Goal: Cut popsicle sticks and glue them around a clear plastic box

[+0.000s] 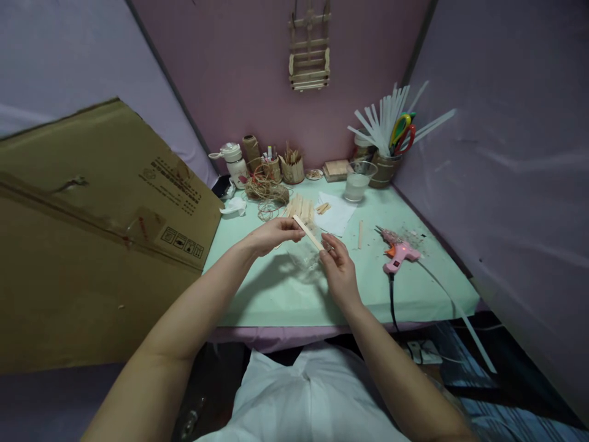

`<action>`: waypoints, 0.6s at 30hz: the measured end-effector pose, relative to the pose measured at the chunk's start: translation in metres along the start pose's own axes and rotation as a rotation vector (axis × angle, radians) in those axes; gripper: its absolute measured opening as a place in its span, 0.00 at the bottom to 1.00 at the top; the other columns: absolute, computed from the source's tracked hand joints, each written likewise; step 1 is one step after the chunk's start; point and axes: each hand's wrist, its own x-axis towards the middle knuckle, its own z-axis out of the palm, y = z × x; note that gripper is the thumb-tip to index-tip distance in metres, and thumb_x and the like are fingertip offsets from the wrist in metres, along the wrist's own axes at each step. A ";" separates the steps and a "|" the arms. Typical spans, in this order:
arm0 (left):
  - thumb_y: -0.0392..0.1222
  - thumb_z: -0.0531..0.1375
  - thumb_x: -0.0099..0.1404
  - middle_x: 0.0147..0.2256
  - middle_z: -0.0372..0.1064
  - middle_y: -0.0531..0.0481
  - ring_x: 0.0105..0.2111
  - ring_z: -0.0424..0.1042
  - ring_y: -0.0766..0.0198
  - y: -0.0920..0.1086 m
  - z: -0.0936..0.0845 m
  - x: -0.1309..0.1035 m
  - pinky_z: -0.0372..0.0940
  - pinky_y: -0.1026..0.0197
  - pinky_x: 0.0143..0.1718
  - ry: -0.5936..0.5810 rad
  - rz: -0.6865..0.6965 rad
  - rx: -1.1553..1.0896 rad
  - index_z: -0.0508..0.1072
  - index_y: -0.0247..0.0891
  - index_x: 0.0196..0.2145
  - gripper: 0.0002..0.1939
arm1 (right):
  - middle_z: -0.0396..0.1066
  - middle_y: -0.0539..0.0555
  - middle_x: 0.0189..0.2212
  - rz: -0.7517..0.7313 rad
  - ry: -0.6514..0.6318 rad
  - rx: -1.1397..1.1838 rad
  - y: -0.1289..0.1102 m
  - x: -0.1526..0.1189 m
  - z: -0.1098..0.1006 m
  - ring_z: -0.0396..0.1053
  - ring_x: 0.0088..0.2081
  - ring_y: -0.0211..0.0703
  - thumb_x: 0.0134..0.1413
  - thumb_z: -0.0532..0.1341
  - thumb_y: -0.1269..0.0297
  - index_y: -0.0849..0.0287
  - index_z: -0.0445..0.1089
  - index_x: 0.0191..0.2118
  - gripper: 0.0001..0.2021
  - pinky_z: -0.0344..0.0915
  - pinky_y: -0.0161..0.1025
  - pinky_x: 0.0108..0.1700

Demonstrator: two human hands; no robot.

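Note:
Between my two hands a flat wooden craft stick (308, 233) is held at a slant above the table. My left hand (279, 235) pinches it near its upper end, and my right hand (339, 264) grips the lower end with thumb and fingers. Below lies a crumpled clear plastic bag (306, 267). Several more craft sticks (301, 207) lie in a row just behind my hands. To their right is a white paper sheet (338, 215) with a few short stick pieces (323, 208) on it. One single stick (360, 234) lies farther right.
A pink glue gun (401, 255) rests on the right, its cord over the front edge. Behind stand a plastic cup (358, 184), a pot of glue sticks and scissors (385, 169), tangled twine (268, 191) and a white bottle (235, 166). A large cardboard box (105, 245) borders the left.

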 end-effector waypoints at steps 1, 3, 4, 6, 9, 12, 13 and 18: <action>0.52 0.69 0.49 0.26 0.69 0.53 0.28 0.63 0.67 0.000 0.000 0.000 0.54 0.62 0.31 0.003 0.001 -0.004 0.74 0.36 0.26 0.16 | 0.64 0.57 0.60 0.000 -0.001 -0.004 0.000 -0.001 0.000 0.64 0.60 0.53 0.59 0.60 0.52 0.47 0.71 0.55 0.20 0.60 0.56 0.62; 0.55 0.68 0.51 0.26 0.69 0.52 0.29 0.64 0.66 0.000 0.001 -0.001 0.54 0.61 0.33 0.028 -0.009 -0.016 0.74 0.36 0.26 0.18 | 0.64 0.57 0.60 0.000 -0.001 -0.013 0.000 -0.002 0.001 0.64 0.60 0.53 0.59 0.60 0.51 0.48 0.71 0.55 0.20 0.60 0.56 0.62; 0.56 0.67 0.51 0.26 0.70 0.51 0.30 0.65 0.66 0.000 0.001 -0.001 0.55 0.61 0.33 0.045 -0.019 -0.024 0.73 0.36 0.25 0.19 | 0.64 0.57 0.60 0.001 -0.001 -0.017 0.000 -0.002 0.002 0.64 0.60 0.53 0.59 0.60 0.51 0.48 0.71 0.55 0.20 0.60 0.56 0.62; 0.56 0.67 0.51 0.25 0.70 0.50 0.30 0.65 0.66 -0.001 0.003 -0.002 0.56 0.61 0.34 0.074 -0.036 -0.041 0.73 0.36 0.25 0.19 | 0.64 0.57 0.59 0.002 0.000 -0.024 -0.002 -0.004 0.004 0.64 0.60 0.52 0.59 0.60 0.50 0.49 0.71 0.55 0.20 0.61 0.55 0.61; 0.55 0.68 0.51 0.24 0.69 0.52 0.29 0.65 0.66 -0.001 0.004 -0.002 0.57 0.60 0.35 0.094 -0.031 -0.075 0.72 0.36 0.23 0.19 | 0.64 0.58 0.59 0.011 0.002 -0.034 -0.006 -0.006 0.006 0.63 0.60 0.52 0.60 0.60 0.50 0.49 0.71 0.55 0.20 0.65 0.53 0.59; 0.53 0.68 0.51 0.23 0.69 0.53 0.28 0.64 0.67 0.000 0.005 -0.003 0.58 0.61 0.35 0.103 -0.032 -0.091 0.72 0.36 0.22 0.17 | 0.64 0.58 0.58 0.017 0.008 -0.038 -0.009 -0.007 0.007 0.64 0.59 0.52 0.59 0.60 0.50 0.49 0.72 0.55 0.20 0.66 0.52 0.57; 0.53 0.68 0.52 0.23 0.69 0.53 0.28 0.64 0.67 0.000 0.005 -0.003 0.57 0.61 0.35 0.107 -0.038 -0.088 0.72 0.36 0.22 0.17 | 0.64 0.58 0.58 0.018 0.010 -0.034 -0.009 -0.008 0.007 0.64 0.59 0.52 0.59 0.61 0.50 0.49 0.72 0.55 0.20 0.66 0.52 0.58; 0.47 0.65 0.57 0.23 0.70 0.51 0.27 0.64 0.67 0.003 0.006 -0.004 0.57 0.60 0.35 0.122 -0.073 -0.091 0.72 0.36 0.21 0.13 | 0.64 0.59 0.58 0.017 -0.004 -0.039 -0.008 -0.008 0.006 0.66 0.57 0.52 0.60 0.61 0.50 0.50 0.71 0.55 0.21 0.65 0.54 0.58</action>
